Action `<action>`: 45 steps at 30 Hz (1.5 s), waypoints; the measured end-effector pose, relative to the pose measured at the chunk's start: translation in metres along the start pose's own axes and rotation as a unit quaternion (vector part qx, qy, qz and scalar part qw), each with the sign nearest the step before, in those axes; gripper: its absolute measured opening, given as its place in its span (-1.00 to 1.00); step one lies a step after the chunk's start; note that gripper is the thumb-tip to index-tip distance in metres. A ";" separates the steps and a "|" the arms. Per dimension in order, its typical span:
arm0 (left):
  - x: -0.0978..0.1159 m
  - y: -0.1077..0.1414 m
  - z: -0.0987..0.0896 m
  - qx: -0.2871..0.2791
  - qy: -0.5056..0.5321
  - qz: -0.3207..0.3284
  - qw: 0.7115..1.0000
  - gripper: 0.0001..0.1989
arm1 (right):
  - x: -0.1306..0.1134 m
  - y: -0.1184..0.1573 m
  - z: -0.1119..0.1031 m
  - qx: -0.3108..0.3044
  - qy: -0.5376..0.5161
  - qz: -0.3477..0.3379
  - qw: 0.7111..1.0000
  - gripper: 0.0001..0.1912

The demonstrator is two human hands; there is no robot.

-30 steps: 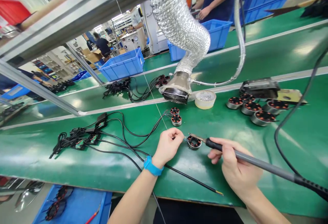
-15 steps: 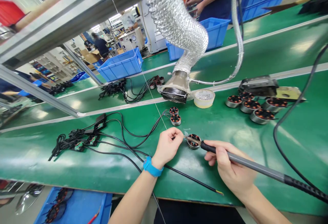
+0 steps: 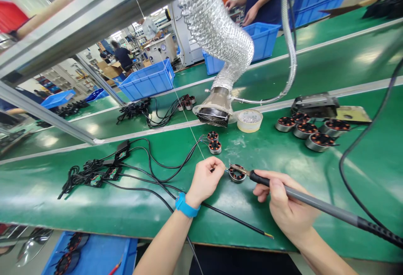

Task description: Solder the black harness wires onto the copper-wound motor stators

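My right hand (image 3: 288, 208) grips a soldering iron (image 3: 321, 205) like a pen. The iron's tip lies over the left rim of a small motor stator (image 3: 236, 179), a metal ring with copper windings. Just left of that ring, my left hand (image 3: 204, 180), with a blue band at the wrist, pinches a black cable whose thin wire ends reach the stator's edge. A fine solder wire (image 3: 191, 129) runs down from above to this hand; whether the fingers hold it too I cannot tell. Faint smoke (image 3: 236, 145) drifts above the stator.
Two stators (image 3: 215, 146) with cables attached stand behind my left hand. Black cables with small circuit boards (image 3: 96, 179) lie left. Several stators (image 3: 321, 141) sit right, by a tape roll (image 3: 249, 122) and a fume duct (image 3: 217, 103). A loose cable (image 3: 234, 217) crosses in front.
The iron and my right hand have shifted slightly right, and the tip has lifted a little off the wire ends. Smoke now spreads above the stator. My left hand is nearly still.
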State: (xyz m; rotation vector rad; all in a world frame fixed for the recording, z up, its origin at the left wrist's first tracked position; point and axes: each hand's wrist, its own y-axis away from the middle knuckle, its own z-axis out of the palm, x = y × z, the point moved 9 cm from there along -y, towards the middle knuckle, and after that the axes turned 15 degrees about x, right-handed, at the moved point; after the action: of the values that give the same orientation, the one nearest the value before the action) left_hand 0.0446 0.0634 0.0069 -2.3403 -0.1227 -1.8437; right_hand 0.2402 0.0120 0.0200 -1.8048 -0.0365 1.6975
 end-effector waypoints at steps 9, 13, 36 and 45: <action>-0.001 0.003 0.000 -0.012 0.009 -0.015 1.000 -0.81 | -0.020 -0.007 0.027 -0.062 0.048 -0.091 0.993 -0.75; -0.003 0.008 0.002 -0.030 0.027 -0.049 0.998 -0.81 | -0.034 -0.009 0.052 -0.113 0.049 -0.172 0.977 -0.65; -0.015 0.014 0.008 -0.057 0.099 -0.139 0.984 -0.78 | -0.041 0.008 0.061 -0.128 0.083 -0.282 0.947 -0.56; -0.011 0.011 0.004 -0.016 0.043 -0.113 0.993 -0.86 | -0.021 -0.009 0.007 0.046 0.069 -0.088 0.993 -0.78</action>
State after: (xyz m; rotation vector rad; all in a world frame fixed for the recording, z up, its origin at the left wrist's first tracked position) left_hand 0.0473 0.0536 -0.0051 -2.3484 -0.3636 -2.0583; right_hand 0.2342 0.0132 0.0431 -1.7913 -0.0551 1.4262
